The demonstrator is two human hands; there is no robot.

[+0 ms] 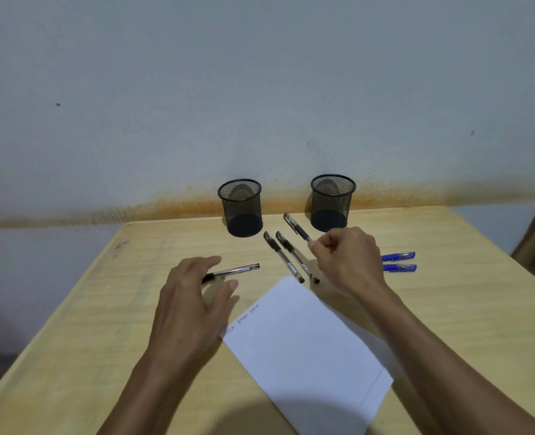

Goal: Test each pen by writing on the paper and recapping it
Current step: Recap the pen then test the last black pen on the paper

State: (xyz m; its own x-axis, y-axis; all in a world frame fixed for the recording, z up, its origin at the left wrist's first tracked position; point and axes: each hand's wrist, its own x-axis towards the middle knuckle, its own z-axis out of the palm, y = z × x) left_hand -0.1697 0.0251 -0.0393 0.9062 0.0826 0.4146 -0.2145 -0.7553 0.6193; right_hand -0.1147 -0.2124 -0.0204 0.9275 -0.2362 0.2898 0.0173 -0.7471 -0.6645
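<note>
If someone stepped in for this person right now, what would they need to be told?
Right hand: shut on a black pen, held above the table near the right mesh cup.
Left hand: open, fingers spread over a black pen lying on the table; contact unclear.
Elsewhere: two more black pens lie side by side between the hands, two blue pens to the right, partly hidden by the right hand. Both cups look empty.
Done: the paper carries a few scribbles near its left edge.
Left: which pens made them cannot be told, so test and recap the rest.
</note>
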